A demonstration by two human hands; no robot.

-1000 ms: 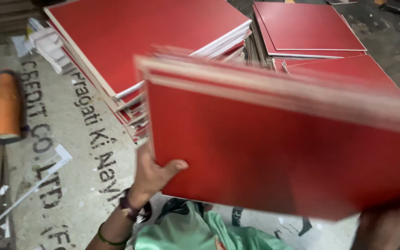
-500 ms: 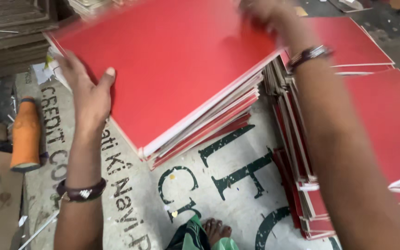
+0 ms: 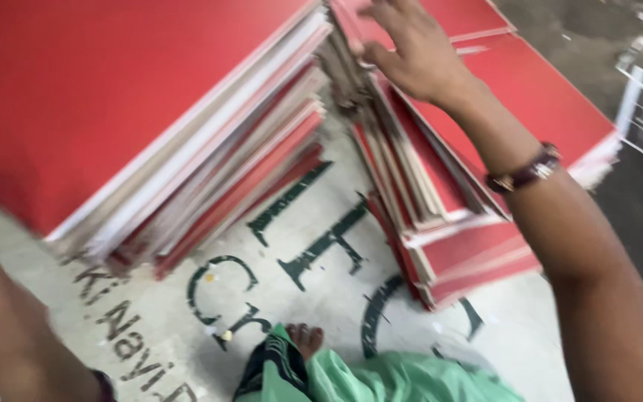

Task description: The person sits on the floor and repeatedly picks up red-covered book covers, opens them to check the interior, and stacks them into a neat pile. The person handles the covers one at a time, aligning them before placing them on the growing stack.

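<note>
Head view: right hand (image 3: 411, 56) on tilted red boards (image 3: 470, 186).

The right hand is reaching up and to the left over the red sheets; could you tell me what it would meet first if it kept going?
Probably the left stack of red sheets: the right hand points across the gap toward its top edge, though depth is unclear.

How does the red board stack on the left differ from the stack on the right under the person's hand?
The left stack fills more of the view and lies fairly squared, while the right stack is splayed, its boards fanned at uneven angles. The right hand rests on the right stack; the left hand's contact with the left stack is blurred. Both hold flat red boards with pale edges on the lettered floor sheet.
</note>
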